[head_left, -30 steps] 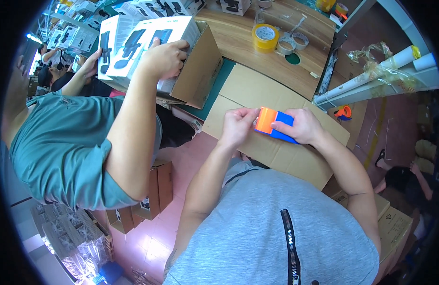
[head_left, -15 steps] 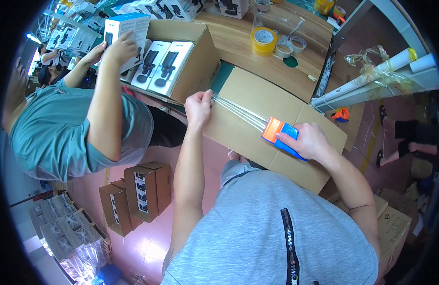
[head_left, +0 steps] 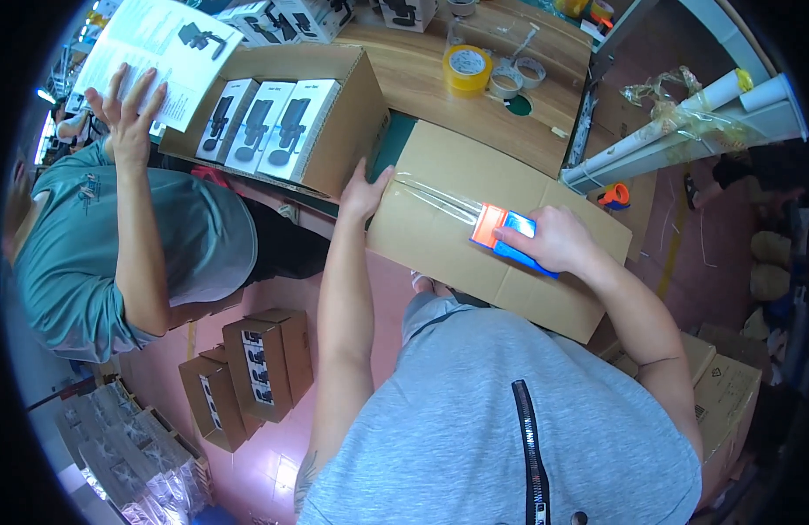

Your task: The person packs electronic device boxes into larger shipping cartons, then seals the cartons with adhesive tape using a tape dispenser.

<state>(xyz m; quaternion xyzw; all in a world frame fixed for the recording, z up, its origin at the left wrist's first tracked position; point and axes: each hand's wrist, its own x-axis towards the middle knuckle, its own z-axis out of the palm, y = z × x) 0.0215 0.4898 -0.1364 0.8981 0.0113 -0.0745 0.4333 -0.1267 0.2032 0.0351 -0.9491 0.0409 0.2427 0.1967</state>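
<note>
A closed cardboard box (head_left: 544,262) lies in front of me. A clear strip of packing tape (head_left: 435,199) runs over its top from the left edge to an orange-and-blue tape dispenser (head_left: 514,236). My right hand (head_left: 557,241) is wrapped round the dispenser, thumb on top. My left hand (head_left: 364,194) rests against the box's left end where the tape starts, its thumb apart from the stretched fingers; part of the fingers is hidden.
At my left, a co-worker in a green shirt (head_left: 150,236) holds a printed white box (head_left: 159,61) over an open carton (head_left: 356,105) of similar boxes. Tape rolls (head_left: 467,66) lie on the wooden table. More cartons (head_left: 273,359) stand on the floor; white tubes (head_left: 675,127) are at right.
My left hand has let go of the raised tape end and moved down against the box's left side. The tape now lies flatter. The co-worker's printed box has tilted and moved left.
</note>
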